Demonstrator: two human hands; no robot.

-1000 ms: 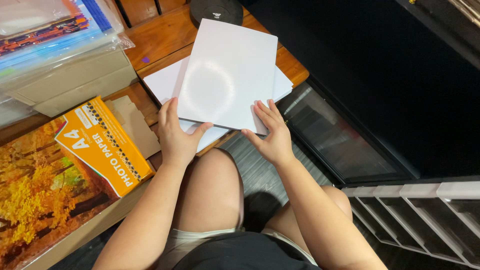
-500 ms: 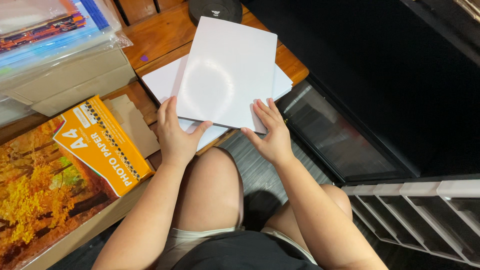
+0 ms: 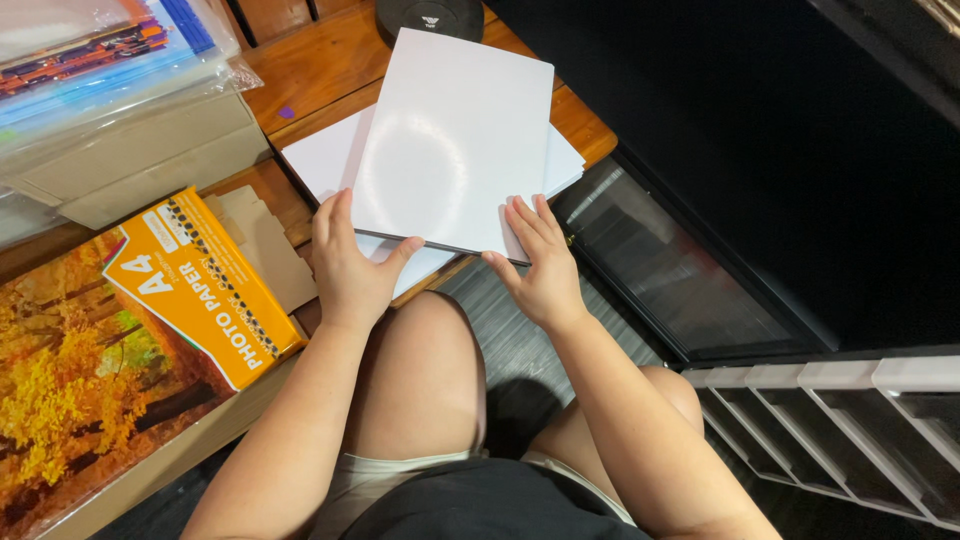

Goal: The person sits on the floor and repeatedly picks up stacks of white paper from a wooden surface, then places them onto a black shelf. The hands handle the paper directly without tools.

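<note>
Evidently squaring a stack: the left hand [image 3: 348, 262] and right hand [image 3: 540, 262], fingers curled, gripped the near edge of a glossy white stack of sheets [image 3: 450, 140] at upper centre, above loose sheets [image 3: 325, 160]. Aligning the edges seemed called for next.

A glossy white sheet stack [image 3: 450, 150] is seen; the photo paper pack [image 3: 110, 350] is printed orange with yellow autumn trees.

Wood table [image 3: 330, 70]: white sheets [image 3: 325, 160], orange paper pkg [image 3: 205, 285], black disc [image 3: 430, 15].
</note>
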